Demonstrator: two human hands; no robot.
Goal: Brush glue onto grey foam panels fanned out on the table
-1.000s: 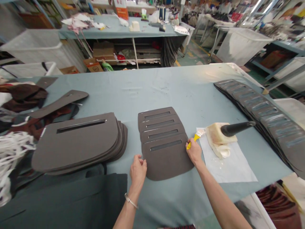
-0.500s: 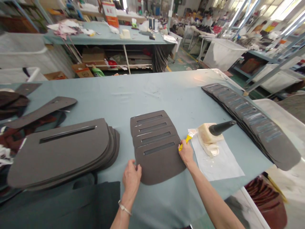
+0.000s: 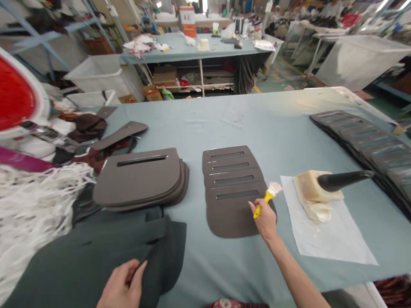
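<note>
My right hand [image 3: 266,220] is closed round the yellow handle of a paintbrush [image 3: 268,197], its pale bristles pointing up and right. It is over the lower right of a layered dark brown panel [image 3: 237,220] with several slots. My left hand [image 3: 123,284] pinches the edge of a dark green sheet [image 3: 96,244], thumb against bent fingers. Behind that sheet sits a stack of brown slotted panels [image 3: 138,182]. To the right, a cream-coloured container with a black nozzle [image 3: 321,186] lies on a white sheet [image 3: 340,239].
Overlapping brown slotted pieces [image 3: 362,137] run along the table's right side. White cord or netting [image 3: 35,218], brown scraps [image 3: 90,128] and a red round object [image 3: 16,94] crowd the left. Another table [image 3: 176,51] stands beyond, near white bins [image 3: 102,72].
My left hand has left the layered panel, moved left and taken hold of the dark green sheet. My right hand with the brush has shifted over the panel's face. The view has turned left.
</note>
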